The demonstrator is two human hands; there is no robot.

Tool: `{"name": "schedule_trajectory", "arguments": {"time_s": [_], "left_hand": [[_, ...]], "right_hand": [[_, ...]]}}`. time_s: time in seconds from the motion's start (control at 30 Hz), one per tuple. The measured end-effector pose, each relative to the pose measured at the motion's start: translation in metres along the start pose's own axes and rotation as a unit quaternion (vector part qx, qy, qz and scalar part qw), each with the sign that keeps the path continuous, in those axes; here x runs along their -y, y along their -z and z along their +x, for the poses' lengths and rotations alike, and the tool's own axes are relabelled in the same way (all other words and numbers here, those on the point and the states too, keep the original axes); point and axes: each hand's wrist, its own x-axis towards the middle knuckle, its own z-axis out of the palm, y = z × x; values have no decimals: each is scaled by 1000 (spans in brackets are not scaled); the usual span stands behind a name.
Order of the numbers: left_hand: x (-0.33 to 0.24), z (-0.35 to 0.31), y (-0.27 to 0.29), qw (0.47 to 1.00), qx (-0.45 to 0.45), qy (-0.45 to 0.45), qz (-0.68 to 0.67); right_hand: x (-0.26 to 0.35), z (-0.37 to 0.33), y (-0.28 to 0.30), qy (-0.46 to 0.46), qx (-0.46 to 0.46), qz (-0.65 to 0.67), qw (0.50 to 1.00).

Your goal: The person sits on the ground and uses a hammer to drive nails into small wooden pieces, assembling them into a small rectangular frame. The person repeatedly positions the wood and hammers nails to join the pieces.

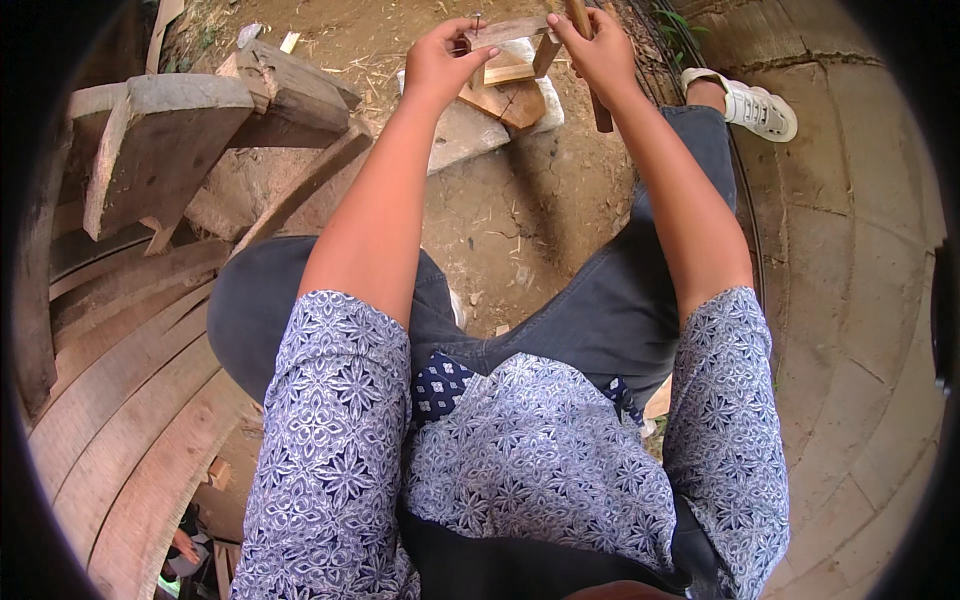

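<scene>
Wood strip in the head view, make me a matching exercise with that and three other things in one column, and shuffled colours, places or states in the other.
1. wood strip
2. nail
3. right shoe
4. trousers

A. dark grey
B. upright, by the left hand
C. white
D. between the left hand and right hand, gripped at its ends

Pairs: 1-D, 2-B, 3-C, 4-A

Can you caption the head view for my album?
Left hand and right hand hold a small wooden piece over dirt ground, with planks to the left.
</scene>
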Motion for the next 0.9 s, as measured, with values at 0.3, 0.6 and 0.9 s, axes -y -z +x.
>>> {"name": "schedule_trajectory", "arguments": {"time_s": [0.3,0.6,0.9], "left_hand": [[6,-2,-3,996,21,21,-87],[10,-1,0,998,9,54,-10],[18,-2,0,1000,-11,25,-6]], "right_hand": [[8,5,3,-141,84,101,981],[5,10,9,-143,99,76,982],[4,11,12,-168,113,82,976]]}}
